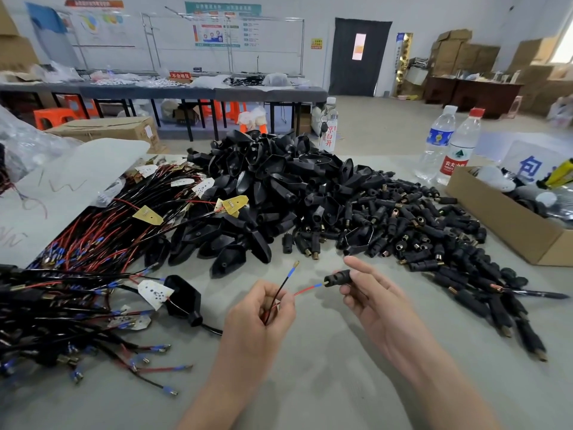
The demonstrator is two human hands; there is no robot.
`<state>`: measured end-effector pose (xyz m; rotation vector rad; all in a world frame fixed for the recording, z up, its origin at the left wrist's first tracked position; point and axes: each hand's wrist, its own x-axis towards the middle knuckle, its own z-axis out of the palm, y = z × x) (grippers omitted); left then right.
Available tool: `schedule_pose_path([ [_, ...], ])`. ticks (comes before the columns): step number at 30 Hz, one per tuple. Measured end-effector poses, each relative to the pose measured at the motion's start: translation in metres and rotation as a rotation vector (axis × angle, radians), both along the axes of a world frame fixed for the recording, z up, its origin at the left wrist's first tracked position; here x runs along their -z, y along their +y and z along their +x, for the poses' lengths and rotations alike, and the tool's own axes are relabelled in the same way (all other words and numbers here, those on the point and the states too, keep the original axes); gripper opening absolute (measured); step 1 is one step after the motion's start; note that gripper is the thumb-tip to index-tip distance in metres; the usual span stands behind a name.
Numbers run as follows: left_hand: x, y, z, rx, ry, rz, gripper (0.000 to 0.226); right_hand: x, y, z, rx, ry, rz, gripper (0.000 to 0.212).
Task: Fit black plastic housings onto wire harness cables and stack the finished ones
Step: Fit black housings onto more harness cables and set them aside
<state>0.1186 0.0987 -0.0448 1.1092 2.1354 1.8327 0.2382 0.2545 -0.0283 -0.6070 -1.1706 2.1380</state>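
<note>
Lower centre of the frame: the left hand (259, 311) has its grip closed in a pinch on a thin red-and-black wire pair (282, 287), and the grip of the right hand (369, 293) holds a small black cylindrical plastic housing (338, 277) between thumb and fingers. The red wire's blue-sleeved tip meets that housing's left end, above the grey surface (310, 383). Heaped loose black plastic shells (273, 187) lie at frame centre.

Brightness: the room is evenly and brightly lit.
Source: daylight is admitted at the window (564, 41), where detail is blown out.
Shadows: soft, faint ones are cast on the table (310, 383) beneath the left hand (260, 308) and right hand (372, 296).
Glare: a dull sheen is seen on the housing pile (273, 181).
Distortion: edges are bent by the wide lens.
Focus: distant posters (217, 29) are rendered soft.
</note>
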Motion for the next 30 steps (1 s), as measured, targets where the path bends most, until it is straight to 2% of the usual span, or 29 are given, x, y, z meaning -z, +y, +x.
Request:
schedule_pose_path([
  [5,0.002,-0.001,-0.002,-0.002,0.002,-0.007,0.017,-0.001,-0.001,0.001,-0.011,-0.012,0.025,0.027],
  [10,0.002,-0.001,-0.002,0.006,0.028,-0.009,0.013,0.000,-0.006,-0.003,-0.059,0.002,0.078,0.048],
  [17,-0.003,0.000,0.001,0.033,0.015,-0.005,0.014,0.006,-0.016,-0.009,-0.159,0.020,0.054,0.034],
  [25,-0.006,-0.003,-0.002,0.079,-0.077,0.049,0.020,0.003,-0.017,-0.007,-0.180,-0.023,0.002,0.033],
  [30,-0.009,-0.002,-0.003,0.100,-0.169,0.100,0.015,0.003,-0.024,-0.009,-0.251,-0.023,-0.021,0.032],
])
